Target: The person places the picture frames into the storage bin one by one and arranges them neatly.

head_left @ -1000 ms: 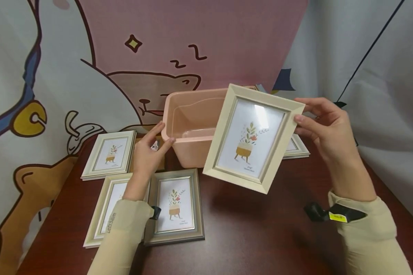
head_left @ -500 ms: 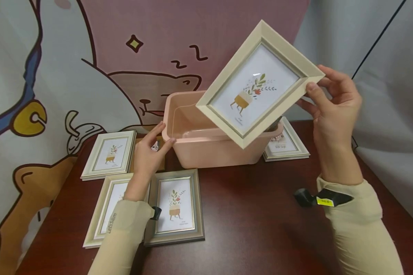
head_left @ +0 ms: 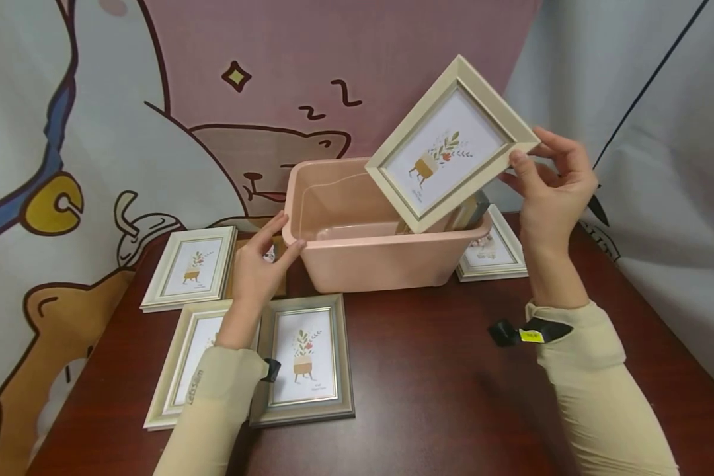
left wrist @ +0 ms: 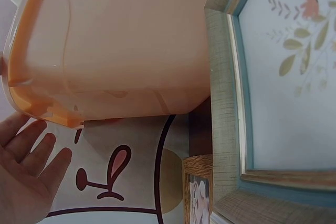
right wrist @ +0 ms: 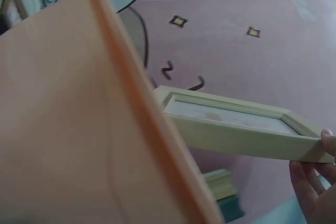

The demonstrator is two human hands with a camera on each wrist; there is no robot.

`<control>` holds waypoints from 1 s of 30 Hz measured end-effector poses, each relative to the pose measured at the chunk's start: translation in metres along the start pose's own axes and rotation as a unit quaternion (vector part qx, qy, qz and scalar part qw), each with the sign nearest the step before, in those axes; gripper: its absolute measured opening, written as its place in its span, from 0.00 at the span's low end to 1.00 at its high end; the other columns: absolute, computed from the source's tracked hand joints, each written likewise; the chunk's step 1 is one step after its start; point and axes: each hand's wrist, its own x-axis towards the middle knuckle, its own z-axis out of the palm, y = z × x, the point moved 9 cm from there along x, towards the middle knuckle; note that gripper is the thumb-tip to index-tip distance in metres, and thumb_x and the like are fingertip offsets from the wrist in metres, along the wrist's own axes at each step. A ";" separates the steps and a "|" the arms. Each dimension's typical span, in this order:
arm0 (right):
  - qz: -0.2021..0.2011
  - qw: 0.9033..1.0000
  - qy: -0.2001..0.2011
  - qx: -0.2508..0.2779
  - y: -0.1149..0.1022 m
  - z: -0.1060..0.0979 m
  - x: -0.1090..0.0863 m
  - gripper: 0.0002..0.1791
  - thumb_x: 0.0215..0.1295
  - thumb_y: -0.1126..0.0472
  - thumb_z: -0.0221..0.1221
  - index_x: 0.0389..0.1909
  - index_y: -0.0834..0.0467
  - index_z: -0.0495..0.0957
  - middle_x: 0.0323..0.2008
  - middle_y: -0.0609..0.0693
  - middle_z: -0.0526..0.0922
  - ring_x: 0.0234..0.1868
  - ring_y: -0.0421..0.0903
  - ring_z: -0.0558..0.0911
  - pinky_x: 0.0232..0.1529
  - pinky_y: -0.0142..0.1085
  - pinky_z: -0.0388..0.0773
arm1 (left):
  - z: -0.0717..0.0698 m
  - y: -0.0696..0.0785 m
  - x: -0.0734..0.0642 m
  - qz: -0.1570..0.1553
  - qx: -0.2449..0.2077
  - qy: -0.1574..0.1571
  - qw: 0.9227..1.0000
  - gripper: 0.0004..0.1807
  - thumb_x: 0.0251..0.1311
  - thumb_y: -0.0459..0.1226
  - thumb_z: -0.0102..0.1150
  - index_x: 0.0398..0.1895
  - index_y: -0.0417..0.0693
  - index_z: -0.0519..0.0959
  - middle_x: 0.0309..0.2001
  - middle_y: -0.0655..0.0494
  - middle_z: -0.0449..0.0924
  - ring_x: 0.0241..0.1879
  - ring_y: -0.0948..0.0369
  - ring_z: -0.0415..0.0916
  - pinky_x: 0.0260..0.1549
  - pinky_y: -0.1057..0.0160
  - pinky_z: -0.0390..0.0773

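My right hand [head_left: 555, 198] pinches the corner of a cream picture frame [head_left: 443, 152], thumb on its front. The frame, with a potted-plant print, hangs tilted over the right part of a pink plastic bin [head_left: 387, 266]; its lowest corner overlaps the bin's front rim in the head view. My left hand [head_left: 254, 268] touches the bin's front left corner, thumb at the front rim and fingers along the left side. Seen from the left wrist, these fingers [left wrist: 39, 156] are extended against the rim. Other frames [head_left: 469, 210] stand inside the bin at its right end, partly hidden.
Left of the bin lie a white frame [head_left: 189, 268] and a small brown frame [head_left: 278, 254]. Nearer are a cream frame [head_left: 169, 390], partly under my left forearm, and a grey-brown frame [head_left: 303, 413]. Another white frame [head_left: 502, 264] lies right of the bin. A cartoon-printed cloth [head_left: 416, 79] hangs behind.
The held cream frame first rose and turned diagonal to the right, then came down a little over the bin with my right hand. My left hand stays at the bin's corner.
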 end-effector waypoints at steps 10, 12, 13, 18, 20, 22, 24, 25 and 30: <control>-0.082 0.973 -0.063 -0.208 0.018 -0.001 -0.024 0.15 0.57 0.69 0.69 0.46 0.62 0.85 0.39 0.44 0.86 0.33 0.37 0.85 0.32 0.24 0.83 | 0.002 -0.001 0.000 -0.003 -0.004 0.001 1.000 0.31 0.59 0.47 0.69 0.66 0.53 0.76 0.68 0.58 0.74 0.69 0.54 0.71 0.65 0.52 0.75; -0.084 0.967 -0.068 -0.231 0.021 0.000 -0.029 0.15 0.57 0.67 0.70 0.46 0.61 0.85 0.41 0.45 0.87 0.34 0.36 0.85 0.32 0.22 0.82 | 0.002 -0.001 0.000 -0.005 -0.007 0.001 1.000 0.31 0.59 0.46 0.69 0.66 0.53 0.75 0.69 0.59 0.73 0.69 0.55 0.71 0.65 0.52 0.74; -0.083 0.965 -0.069 -0.239 0.023 0.000 -0.031 0.15 0.56 0.67 0.71 0.46 0.61 0.86 0.40 0.45 0.87 0.35 0.36 0.85 0.32 0.21 0.82 | 0.002 -0.001 0.000 -0.006 -0.007 0.001 1.000 0.31 0.59 0.47 0.69 0.66 0.53 0.76 0.69 0.59 0.73 0.69 0.55 0.71 0.65 0.52 0.74; -0.120 0.941 -0.097 -0.300 0.027 0.005 -0.043 0.15 0.54 0.65 0.73 0.44 0.61 0.87 0.34 0.46 0.85 0.34 0.33 0.82 0.32 0.19 0.78 | 0.002 -0.001 0.000 -0.011 -0.009 -0.002 1.000 0.31 0.60 0.49 0.69 0.67 0.53 0.75 0.69 0.60 0.73 0.69 0.56 0.70 0.66 0.53 0.74; -0.141 0.929 -0.111 -0.323 0.028 0.008 -0.047 0.14 0.54 0.65 0.73 0.43 0.62 0.87 0.31 0.51 0.83 0.33 0.33 0.80 0.31 0.18 0.75 | 0.003 -0.001 0.000 -0.012 -0.011 -0.003 1.000 0.31 0.60 0.49 0.69 0.67 0.53 0.75 0.69 0.60 0.73 0.70 0.56 0.70 0.66 0.53 0.74; -0.156 0.922 -0.120 -0.333 0.030 0.011 -0.049 0.14 0.54 0.65 0.73 0.42 0.62 0.87 0.30 0.56 0.81 0.32 0.34 0.78 0.31 0.19 0.72 | 0.003 -0.001 0.000 -0.011 -0.011 -0.003 1.000 0.31 0.60 0.48 0.69 0.67 0.53 0.75 0.69 0.59 0.73 0.69 0.55 0.70 0.66 0.53 0.74; -0.169 0.917 -0.126 -0.339 0.031 0.013 -0.050 0.14 0.54 0.65 0.73 0.41 0.63 0.86 0.30 0.60 0.81 0.32 0.36 0.76 0.31 0.20 0.69 | 0.003 -0.001 0.000 -0.010 -0.014 -0.002 1.000 0.31 0.60 0.47 0.69 0.66 0.52 0.76 0.69 0.59 0.73 0.69 0.55 0.70 0.66 0.52 0.74; -0.176 0.914 -0.128 -0.343 0.031 0.014 -0.051 0.13 0.54 0.65 0.73 0.41 0.63 0.86 0.30 0.61 0.80 0.31 0.37 0.75 0.32 0.21 0.68 | 0.003 -0.001 0.000 -0.009 -0.015 -0.001 1.000 0.31 0.60 0.46 0.69 0.66 0.52 0.76 0.69 0.59 0.73 0.69 0.55 0.70 0.66 0.52 0.74; -0.192 0.904 -0.130 -0.360 0.034 0.020 -0.054 0.13 0.54 0.65 0.73 0.40 0.63 0.85 0.30 0.62 0.79 0.33 0.47 0.73 0.38 0.24 0.64 | 0.002 -0.001 0.000 -0.009 -0.019 0.001 1.000 0.30 0.60 0.45 0.69 0.66 0.51 0.76 0.69 0.58 0.74 0.69 0.55 0.70 0.66 0.52 0.74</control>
